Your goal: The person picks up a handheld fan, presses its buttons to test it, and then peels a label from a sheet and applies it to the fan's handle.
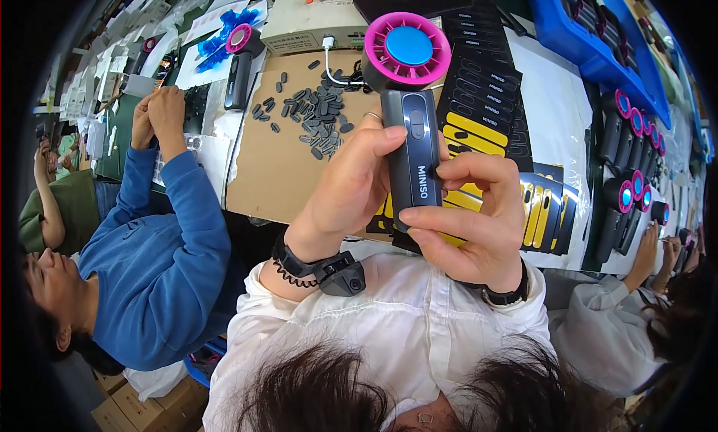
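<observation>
A handheld fan [415,152] with a dark handle, a magenta ring and a blue centre disc is held upright in front of my chest. My left hand [345,174] is closed around the handle's left side, its thumb beside the oval button [416,124]. With thumb and forefinger, my right hand [482,219] grips the handle's lower end from the right. Behind the fan, a pile of small dark oval pieces [318,110] lies on a brown cardboard sheet [258,170]. A white cable [333,69] runs toward the fan; its far end is hidden.
Black sticker sheets with yellow strips [479,133] lie behind my right hand. A beige box [310,28] stands at the back. A blue crate [591,51] and several finished-looking fans [628,193] are at right. Another person in blue [164,245] works close on my left.
</observation>
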`<state>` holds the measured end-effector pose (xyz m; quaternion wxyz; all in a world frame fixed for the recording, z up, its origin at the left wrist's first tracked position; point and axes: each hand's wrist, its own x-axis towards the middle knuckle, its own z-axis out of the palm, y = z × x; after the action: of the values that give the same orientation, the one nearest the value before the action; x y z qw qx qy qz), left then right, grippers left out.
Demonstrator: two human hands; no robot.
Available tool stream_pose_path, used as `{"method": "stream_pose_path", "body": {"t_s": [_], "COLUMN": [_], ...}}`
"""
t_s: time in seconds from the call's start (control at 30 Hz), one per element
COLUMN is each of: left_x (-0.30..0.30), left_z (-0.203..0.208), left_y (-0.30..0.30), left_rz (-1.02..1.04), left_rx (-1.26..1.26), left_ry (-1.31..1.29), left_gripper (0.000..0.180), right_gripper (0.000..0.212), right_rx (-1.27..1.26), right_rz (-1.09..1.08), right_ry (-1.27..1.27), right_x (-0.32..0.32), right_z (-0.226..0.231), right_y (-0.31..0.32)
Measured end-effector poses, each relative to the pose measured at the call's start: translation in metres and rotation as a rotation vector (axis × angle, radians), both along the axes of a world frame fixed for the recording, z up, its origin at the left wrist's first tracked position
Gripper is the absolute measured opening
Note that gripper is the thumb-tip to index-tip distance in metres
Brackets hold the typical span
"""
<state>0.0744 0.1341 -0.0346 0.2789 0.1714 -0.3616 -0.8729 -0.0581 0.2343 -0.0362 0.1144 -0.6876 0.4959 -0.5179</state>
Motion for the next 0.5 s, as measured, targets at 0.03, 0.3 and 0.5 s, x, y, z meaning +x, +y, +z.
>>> {"method": "stream_pose_path", "body": {"t_s": [0.03,0.3,0.5], "left_x": [-0.0009,-0.0011,-0.0004], "left_z": [0.0005,0.0024,0.0027], "left_y": [0.0007,0.0024,0.002], "left_rz": [0.006,0.012,0.008], "left_rx": [-0.001,0.0,0.021], "left_ry": [-0.006,-0.052,-0.036], "left_gripper": [0.03,0.03,0.03], "right_gripper": [0.027,0.029,0.029], "right_rx": [-0.008,-0.029,-0.033], "right_rz": [0.006,0.003,0.025], "right_ry": [0.003,0.029,0.048], "right_x": [-0.0001,-0.0004,-0.0011], "right_z": [-0.0005,-0.0014,-0.0002], "right_y": [0.0003,-0.0001,-0.0023]}}
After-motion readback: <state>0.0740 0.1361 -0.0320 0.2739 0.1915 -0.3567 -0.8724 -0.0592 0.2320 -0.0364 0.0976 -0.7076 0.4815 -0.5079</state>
